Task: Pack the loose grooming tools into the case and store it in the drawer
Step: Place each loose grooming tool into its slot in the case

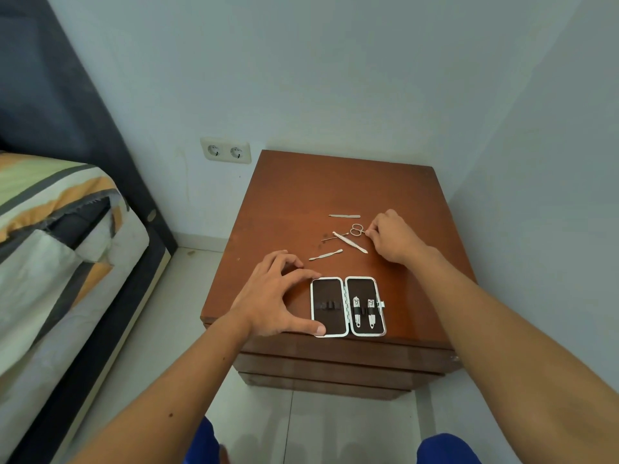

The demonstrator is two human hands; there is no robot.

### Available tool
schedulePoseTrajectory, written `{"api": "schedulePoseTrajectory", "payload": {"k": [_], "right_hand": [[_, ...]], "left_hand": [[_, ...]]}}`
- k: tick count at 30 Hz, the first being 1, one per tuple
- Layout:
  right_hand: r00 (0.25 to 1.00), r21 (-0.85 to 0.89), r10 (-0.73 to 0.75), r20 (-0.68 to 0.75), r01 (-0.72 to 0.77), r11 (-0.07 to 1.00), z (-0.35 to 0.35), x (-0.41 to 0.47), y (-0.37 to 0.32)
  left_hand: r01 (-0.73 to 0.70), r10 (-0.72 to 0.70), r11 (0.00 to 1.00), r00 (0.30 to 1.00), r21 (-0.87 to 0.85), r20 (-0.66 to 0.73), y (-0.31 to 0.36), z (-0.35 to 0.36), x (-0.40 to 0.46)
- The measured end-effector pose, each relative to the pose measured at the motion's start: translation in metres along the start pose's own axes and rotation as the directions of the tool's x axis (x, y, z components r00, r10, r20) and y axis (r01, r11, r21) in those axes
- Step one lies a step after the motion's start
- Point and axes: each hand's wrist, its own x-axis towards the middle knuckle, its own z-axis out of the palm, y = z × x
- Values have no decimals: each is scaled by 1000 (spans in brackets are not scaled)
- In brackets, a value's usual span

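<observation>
1. One head view shows it all: the open, silver-rimmed brown grooming case (347,307) lies flat at the front edge of the reddish-brown wooden nightstand (301,195), two small steel nail clippers (364,313) already strapped into its right half.
2. Left hand (273,296) rests spread, thumb and fingertips steadying the case's left edge.
3. Right hand (392,237) pinches the loop handle of the small steel scissors (357,230).
4. Loose beside them lie thin steel tweezers (350,242), a flat file (344,216) and a cuticle pusher (325,255).
5. These tools look light, stiff and slippery; lifting them by the ends seems easiest.
</observation>
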Motion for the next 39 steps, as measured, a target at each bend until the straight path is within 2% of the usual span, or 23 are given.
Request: {"api": "schedulePoseTrajectory", "payload": {"k": [4, 8, 11, 17, 23, 30, 39], "right_hand": [[1000, 7, -12, -17, 12, 1000, 0, -5, -2], [999, 214, 38, -5, -36, 976, -3, -11, 1], [999, 310, 19, 33, -29, 950, -10, -16, 4], [994, 565, -108, 6, 86, 821, -19, -38, 3], [990, 715, -139, -8, 103, 691, -18, -70, -3], [985, 729, -170, -30, 138, 670, 12, -98, -2], [982, 586, -174, -73, 184, 789, 26, -106, 7]], "left_hand": [[5, -5, 1000, 1000, 11, -1, 0, -1, 1], [2, -2, 1000, 1000, 7, -4, 0, -1, 1], [-3, 3, 1000, 1000, 8, -14, 0, -1, 0], [12, -12, 1000, 1000, 11, -5, 0, 0, 1], [20, -20, 1000, 1000, 11, 10, 1, -1, 1], [13, -13, 1000, 1000, 25, -2, 2, -2, 1], [17, -17, 1000, 1000, 24, -1, 2, -1, 0]]}}
